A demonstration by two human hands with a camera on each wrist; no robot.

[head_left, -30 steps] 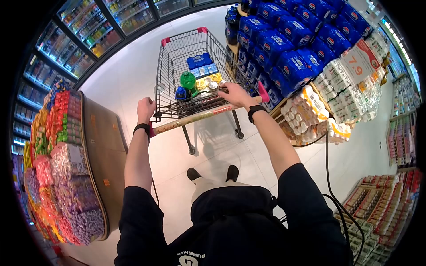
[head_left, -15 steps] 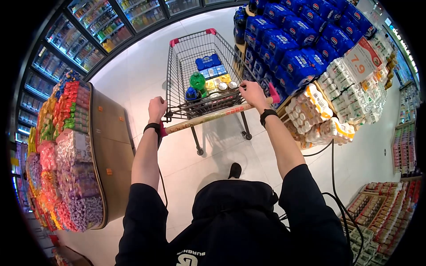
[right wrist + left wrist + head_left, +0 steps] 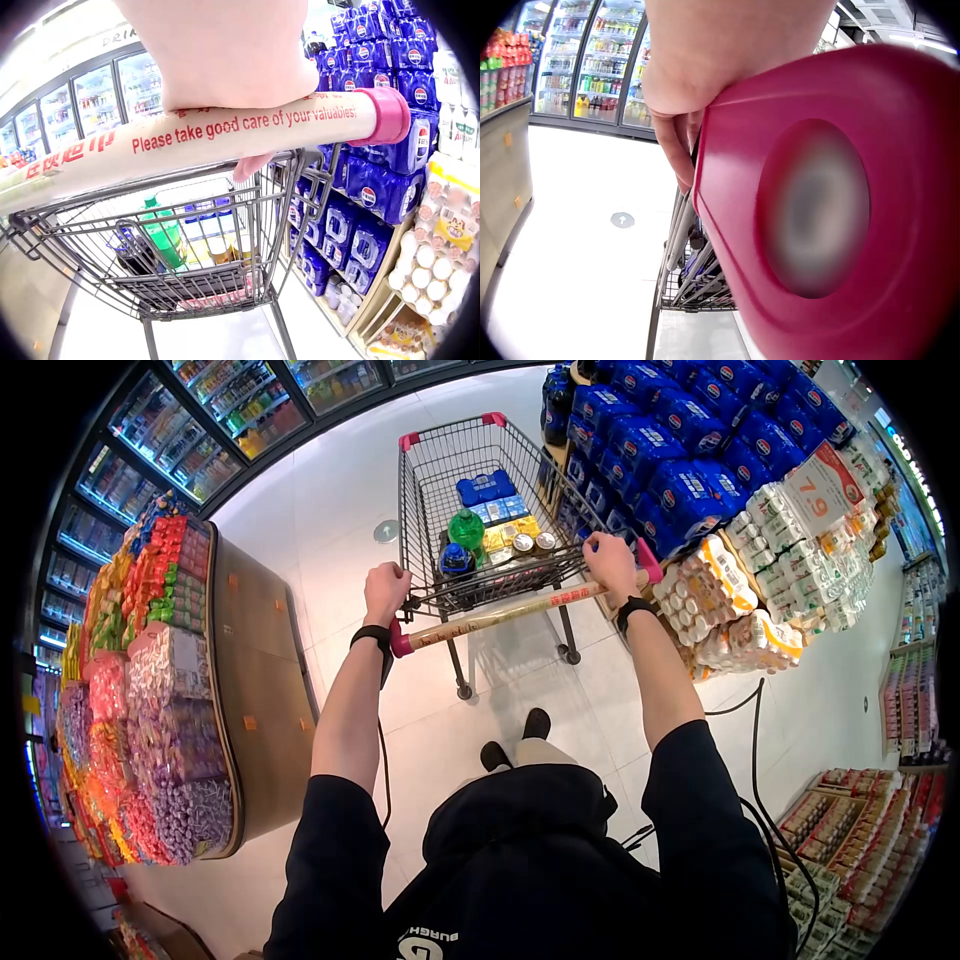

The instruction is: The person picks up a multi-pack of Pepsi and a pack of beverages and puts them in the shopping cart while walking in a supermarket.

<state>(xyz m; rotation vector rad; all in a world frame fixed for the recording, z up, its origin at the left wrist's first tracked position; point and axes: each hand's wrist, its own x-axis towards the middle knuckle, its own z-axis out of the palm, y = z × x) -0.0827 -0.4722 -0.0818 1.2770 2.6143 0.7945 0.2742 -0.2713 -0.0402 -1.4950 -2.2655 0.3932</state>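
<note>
A wire shopping cart (image 3: 500,460) stands in front of me. My left hand (image 3: 387,592) grips its near left corner, beside the pink handle end (image 3: 735,172). In the left wrist view the fingers bend down over the frame. My right hand (image 3: 610,563) grips the cart's right side, its heel on the pale handle bar (image 3: 247,131) and a fingertip showing below it. Inside the cart are a green bottle (image 3: 466,532), a dark bottle with a blue cap (image 3: 457,558), a blue pack (image 3: 487,487), yellow packs (image 3: 510,533) and some cans (image 3: 545,541).
Stacked blue Pepsi packs (image 3: 640,445) rise close along the cart's right side, with white can packs (image 3: 770,530) beside them. On the left is a snack display (image 3: 260,690). Glass-door drink fridges (image 3: 170,435) line the back. A black cable (image 3: 757,760) hangs at my right.
The cart and both hands have shifted to the right in the head view. My right hand has moved outward relative to the cart, nearer the pink right handle end. My feet have stepped.
</note>
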